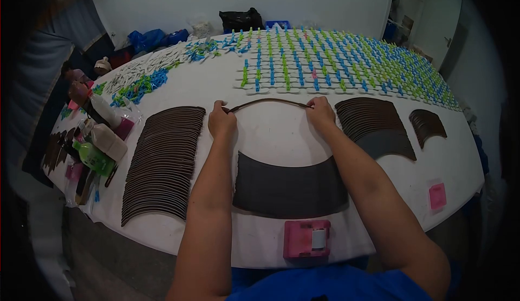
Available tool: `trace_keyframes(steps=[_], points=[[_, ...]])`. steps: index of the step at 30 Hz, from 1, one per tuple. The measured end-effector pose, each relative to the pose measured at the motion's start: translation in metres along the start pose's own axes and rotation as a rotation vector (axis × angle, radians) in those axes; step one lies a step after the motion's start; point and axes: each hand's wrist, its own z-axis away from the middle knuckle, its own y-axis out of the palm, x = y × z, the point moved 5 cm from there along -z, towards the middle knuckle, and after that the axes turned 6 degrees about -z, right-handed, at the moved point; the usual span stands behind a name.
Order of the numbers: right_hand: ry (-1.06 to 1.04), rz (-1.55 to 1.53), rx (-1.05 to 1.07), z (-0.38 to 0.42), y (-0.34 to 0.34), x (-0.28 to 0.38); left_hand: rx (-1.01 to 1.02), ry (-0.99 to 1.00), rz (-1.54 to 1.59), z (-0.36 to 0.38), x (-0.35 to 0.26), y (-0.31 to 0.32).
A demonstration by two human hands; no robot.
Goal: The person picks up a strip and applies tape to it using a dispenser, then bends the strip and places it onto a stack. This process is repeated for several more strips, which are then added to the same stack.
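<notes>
- The person's left hand (222, 122) is pinched on the near-left end of a thin curved brown strip (270, 100), which extends to the right from its fingers.
- The right hand (322, 113) is clamped on the opposite end, so the strip spans the gap between both hands, its middle bowed away from the person.
- A dark curved sheet (290, 188) lies on the white table (260, 241) between the forearms, nearer the person than the strip.
- A long row of curved brown pieces (165, 160) lies left of the left hand.
- A shorter row of similar pieces (368, 118) lies just right of the right hand.
</notes>
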Motion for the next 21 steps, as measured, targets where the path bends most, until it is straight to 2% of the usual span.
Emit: trace_keyframes(steps=[8,21], points=[[0.067,0.047,-0.007,-0.008,0.003,-0.005,-0.003,-0.023,-0.024,0.001,-0.004,-0.004],[0.058,0.065,0.012,-0.011,0.005,-0.007,0.0,-0.053,-0.034,-0.002,-0.002,-0.002]])
